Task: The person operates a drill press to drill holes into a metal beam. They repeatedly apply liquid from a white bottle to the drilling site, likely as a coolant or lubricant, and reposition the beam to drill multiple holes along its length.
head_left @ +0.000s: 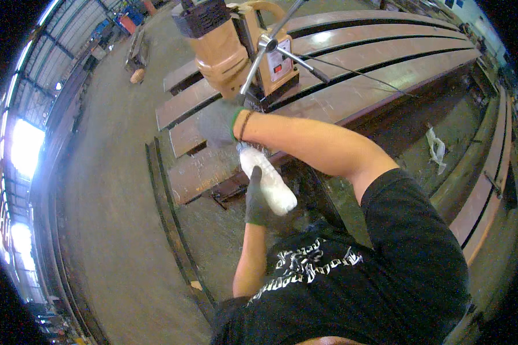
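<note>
Workshop floor (109, 218) spreads out to the left of both hands, while long brown steel beams (380, 80) lie ahead of them and run off to the right. On these beams, just beyond the right hand (220, 122), stands a yellow-and-black drill (218, 52), its spoked handle (269, 43) ahead and to the right of that hand. Nearer the person's body, the gloved left hand (256, 198) grips a white bottle (277, 192), wrapped on from its left side with the thumb laid along the near face. From the left hand, the bottle's long axis slants: the neck points ahead and a little left, toward the right hand, and the base points back and right, toward the black shirt (408, 247). So the right hand is the nearer one to the neck and to the drill, and the left is the one on the bottle's body. Gloved too, the right hand reaches across from the right, its wrist just beyond the neck; its fingers are blurred, so I cannot tell whether they are closed, or whether they touch the neck or the drill. A dark cable (357, 72) trails over the beams, well to the right of the right hand.
</note>
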A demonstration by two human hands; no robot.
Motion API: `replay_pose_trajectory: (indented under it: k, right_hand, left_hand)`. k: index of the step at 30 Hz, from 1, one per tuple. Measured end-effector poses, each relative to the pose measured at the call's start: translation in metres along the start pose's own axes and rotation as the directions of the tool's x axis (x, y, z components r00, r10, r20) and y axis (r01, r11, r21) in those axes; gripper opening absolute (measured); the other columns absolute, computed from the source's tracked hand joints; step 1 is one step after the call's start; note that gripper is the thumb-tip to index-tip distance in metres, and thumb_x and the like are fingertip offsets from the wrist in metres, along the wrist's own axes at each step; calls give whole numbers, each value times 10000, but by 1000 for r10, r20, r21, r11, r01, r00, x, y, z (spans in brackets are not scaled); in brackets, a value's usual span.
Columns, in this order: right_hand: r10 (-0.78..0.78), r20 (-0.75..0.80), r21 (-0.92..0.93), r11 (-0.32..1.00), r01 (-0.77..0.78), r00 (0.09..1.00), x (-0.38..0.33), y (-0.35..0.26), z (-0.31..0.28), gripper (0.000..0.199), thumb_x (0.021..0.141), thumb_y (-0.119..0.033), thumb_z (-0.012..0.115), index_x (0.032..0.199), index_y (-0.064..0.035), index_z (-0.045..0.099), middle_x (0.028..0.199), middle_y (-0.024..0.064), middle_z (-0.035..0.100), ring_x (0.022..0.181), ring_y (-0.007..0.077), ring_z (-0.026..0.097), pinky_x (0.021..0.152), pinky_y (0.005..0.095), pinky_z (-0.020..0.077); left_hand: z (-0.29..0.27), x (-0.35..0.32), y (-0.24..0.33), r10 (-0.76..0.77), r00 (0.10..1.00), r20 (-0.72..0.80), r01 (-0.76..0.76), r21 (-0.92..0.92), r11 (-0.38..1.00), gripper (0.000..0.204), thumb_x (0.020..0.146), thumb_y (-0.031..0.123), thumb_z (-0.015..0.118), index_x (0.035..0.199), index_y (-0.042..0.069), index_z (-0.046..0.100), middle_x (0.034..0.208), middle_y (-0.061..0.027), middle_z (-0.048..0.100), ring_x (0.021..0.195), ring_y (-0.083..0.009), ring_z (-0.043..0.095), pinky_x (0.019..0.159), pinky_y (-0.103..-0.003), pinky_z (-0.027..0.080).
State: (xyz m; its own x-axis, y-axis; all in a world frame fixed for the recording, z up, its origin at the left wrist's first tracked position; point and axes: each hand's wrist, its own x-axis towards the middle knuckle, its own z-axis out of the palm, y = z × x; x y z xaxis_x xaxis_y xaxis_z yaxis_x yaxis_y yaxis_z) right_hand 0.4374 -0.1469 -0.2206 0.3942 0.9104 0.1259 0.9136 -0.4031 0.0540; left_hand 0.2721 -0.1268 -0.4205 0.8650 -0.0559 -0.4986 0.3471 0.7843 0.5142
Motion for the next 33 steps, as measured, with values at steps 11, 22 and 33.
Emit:
replay_pose_trajectory:
  k: [11,22,33]
  right_hand:
    - [512,-766,572,819,49,388,-104,178,-207,336,1037,-311,607,1028,-2,737,788,43,672,593,123,581,529,314,503]
    - [669,-620,490,738,-465,409,-191,267,-63,475,963,-467,687,1107,-15,703,903,152,751,721,247,708,703,394,570]
    - [802,-127,990,139,24,583,-93,191,131,541,969,-589,609,1172,-89,627,1014,108,684,878,254,642,834,410,530]
  left_hand:
    - [-20,-31,66,682,720,-128,-575,441,689,676,966,353,719,1476,-5,457,1356,-124,597,1173,-239,609,993,-392,523]
    - [-58,-19,186,950,309,-46,-610,757,235,843,879,267,824,1542,15,368,1428,-141,548,1255,-264,575,1056,-400,493]
    - [-93,20,199,987,157,-25,-427,900,90,929,818,296,873,1541,8,365,1440,-168,546,1272,-286,573,1054,-422,499]
